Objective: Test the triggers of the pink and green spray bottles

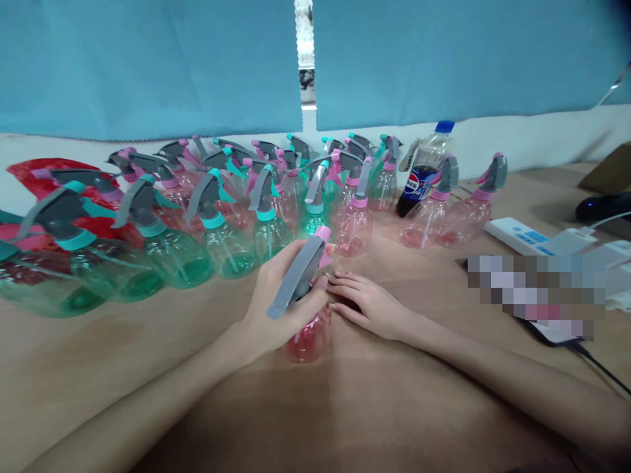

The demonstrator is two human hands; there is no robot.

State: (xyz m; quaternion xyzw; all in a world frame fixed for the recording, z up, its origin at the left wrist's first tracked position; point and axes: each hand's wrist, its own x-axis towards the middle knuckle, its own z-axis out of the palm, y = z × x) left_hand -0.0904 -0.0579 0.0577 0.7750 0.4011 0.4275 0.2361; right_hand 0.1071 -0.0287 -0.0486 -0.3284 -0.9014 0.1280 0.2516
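Observation:
A pink spray bottle (309,340) with a grey and pink trigger head stands on the table in front of me. My left hand (276,289) is wrapped round its upper part, just below the spray head, so the neck is mostly hidden. To the bottle's right, my right hand (367,301) rests low on the table with fingers stretched out. Its fingertips come close to the bottle; whether they touch it I cannot tell. Just beyond my hands are another pink spray bottle (353,231) and a green spray bottle (273,240), both upright.
Several more green and pink spray bottles fill the back and left of the wooden table (236,420). A cola bottle (419,177) stands behind two pink ones. On the right lie a white power strip (517,236) and a blurred-out phone (547,332) with a cable.

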